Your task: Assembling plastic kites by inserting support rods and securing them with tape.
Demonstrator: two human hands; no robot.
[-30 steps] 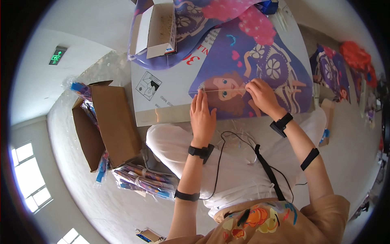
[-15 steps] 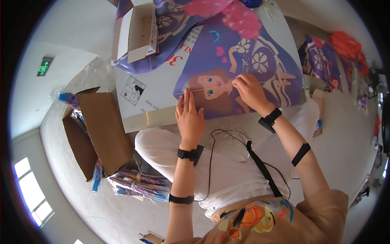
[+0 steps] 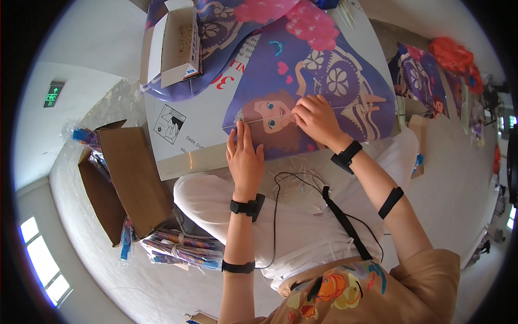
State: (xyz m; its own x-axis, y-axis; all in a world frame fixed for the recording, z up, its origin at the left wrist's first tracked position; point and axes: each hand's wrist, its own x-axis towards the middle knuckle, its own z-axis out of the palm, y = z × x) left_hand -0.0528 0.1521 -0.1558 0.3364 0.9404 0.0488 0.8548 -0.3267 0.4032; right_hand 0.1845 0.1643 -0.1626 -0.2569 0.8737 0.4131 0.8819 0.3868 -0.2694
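A purple printed sheet [image 3: 263, 62], tapered like a kite and showing a cartoon princess, lies in front of me. Across its near part runs a thin pale line [image 3: 275, 117], too fine to tell whether rod or string. My left hand [image 3: 246, 166] rests with its fingers stretched out at the sheet's left corner, fingertips over the end of that line. To the right, my right hand [image 3: 322, 124] pinches the thin line beside the printed face, thumb and fingertips together. What lies inside the pinch is mostly hidden.
The sheet lies on a white printed board [image 3: 197, 119]. A small open carton [image 3: 184, 51] stands at its far left. A brown cardboard box [image 3: 129, 173] and wrapped bundles [image 3: 181, 248] sit on the floor at left. Another printed sheet [image 3: 415, 78] and red plastic [image 3: 453, 56] are at right.
The whole view has shifted slightly. My right hand has slid a little left along the thin line; my left hand stays at the corner.
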